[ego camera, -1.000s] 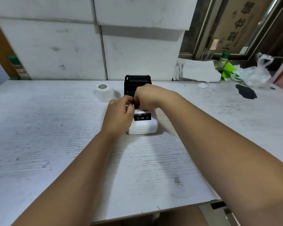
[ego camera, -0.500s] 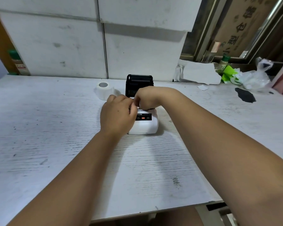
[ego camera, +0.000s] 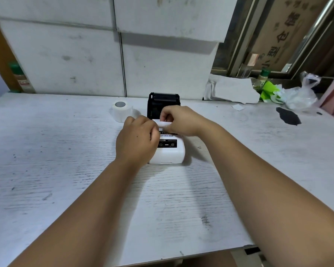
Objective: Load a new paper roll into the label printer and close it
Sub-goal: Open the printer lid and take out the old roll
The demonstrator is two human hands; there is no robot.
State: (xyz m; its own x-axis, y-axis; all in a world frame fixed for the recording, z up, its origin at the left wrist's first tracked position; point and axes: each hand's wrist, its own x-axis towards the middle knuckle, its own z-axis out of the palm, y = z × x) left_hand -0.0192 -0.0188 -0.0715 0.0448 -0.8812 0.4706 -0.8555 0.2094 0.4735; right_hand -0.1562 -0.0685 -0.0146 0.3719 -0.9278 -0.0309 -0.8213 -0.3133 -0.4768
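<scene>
A small white label printer [ego camera: 169,153] stands mid-table with its black lid [ego camera: 163,104] tilted up and open. Both my hands are over its paper bay. My right hand [ego camera: 178,121] pinches a white paper strip or small roll [ego camera: 163,123] above the opening. My left hand [ego camera: 137,137] is curled at the printer's left side, its fingertips at the same paper. The inside of the bay is hidden by my hands. Left of the printer, a white paper roll [ego camera: 121,110] with a grey core stands on end.
White panels [ego camera: 75,60] close off the table's far edge. At the back right lie crumpled white paper [ego camera: 233,91], green scraps [ego camera: 268,91], a plastic bag [ego camera: 302,95] and a dark stain [ego camera: 287,117]. The white table [ego camera: 46,170] ends near my elbows.
My right hand has lifted slightly and a white paper strip now shows between my fingers. My left hand has slid a little toward me along the printer's left side.
</scene>
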